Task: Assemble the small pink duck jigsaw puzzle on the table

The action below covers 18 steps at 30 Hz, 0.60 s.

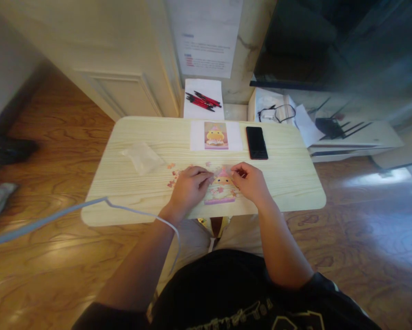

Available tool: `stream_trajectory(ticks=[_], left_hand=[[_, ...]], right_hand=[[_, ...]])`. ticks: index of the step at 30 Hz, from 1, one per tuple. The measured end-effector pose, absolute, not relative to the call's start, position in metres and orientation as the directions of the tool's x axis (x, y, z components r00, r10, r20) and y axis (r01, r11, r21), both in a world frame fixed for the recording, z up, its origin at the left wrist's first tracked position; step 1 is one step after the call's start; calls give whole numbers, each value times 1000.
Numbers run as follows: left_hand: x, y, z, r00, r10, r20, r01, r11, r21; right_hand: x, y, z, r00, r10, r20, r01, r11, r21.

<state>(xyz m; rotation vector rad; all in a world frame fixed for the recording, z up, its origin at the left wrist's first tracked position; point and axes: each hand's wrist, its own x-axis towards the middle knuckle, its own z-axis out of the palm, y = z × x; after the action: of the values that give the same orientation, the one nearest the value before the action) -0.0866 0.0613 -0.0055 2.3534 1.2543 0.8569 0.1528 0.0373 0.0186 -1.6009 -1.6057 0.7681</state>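
A small jigsaw puzzle [221,189] with a yellow duck on pink lies near the front edge of a light wooden table [288,183]. My left hand [188,187] rests on its left side, fingers curled and pinched at the puzzle's top edge. My right hand [250,181] is at the puzzle's right, fingers pinched on something too small to make out. Loose puzzle pieces [173,176] lie scattered just left of my left hand. A reference picture [216,135] of the same duck lies on a white sheet farther back.
A black phone [256,142] lies right of the picture. A clear plastic bag [142,156] sits at the left. Red and black pens [203,100] rest on paper behind the table, beside glasses [276,112]. A pale cable [54,216] crosses my left arm.
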Motion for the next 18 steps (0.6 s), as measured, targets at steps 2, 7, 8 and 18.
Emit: stream_trajectory(ticks=[2, 7, 8, 18], left_hand=[[-87, 60, -5, 438, 823, 361, 644, -568, 513], [-86, 54, -2, 443, 825, 352, 700, -563, 439], [-86, 53, -1, 445, 824, 350, 713, -563, 419], [-86, 47, -1, 512, 804, 301, 736, -592, 328]], right_hand=[[153, 37, 19, 6, 988, 154, 636, 115, -763], [152, 37, 17, -52, 979, 196, 707, 175, -685], [152, 36, 16, -49, 980, 193, 709, 170, -684], [156, 34, 15, -70, 982, 177, 743, 170, -647]])
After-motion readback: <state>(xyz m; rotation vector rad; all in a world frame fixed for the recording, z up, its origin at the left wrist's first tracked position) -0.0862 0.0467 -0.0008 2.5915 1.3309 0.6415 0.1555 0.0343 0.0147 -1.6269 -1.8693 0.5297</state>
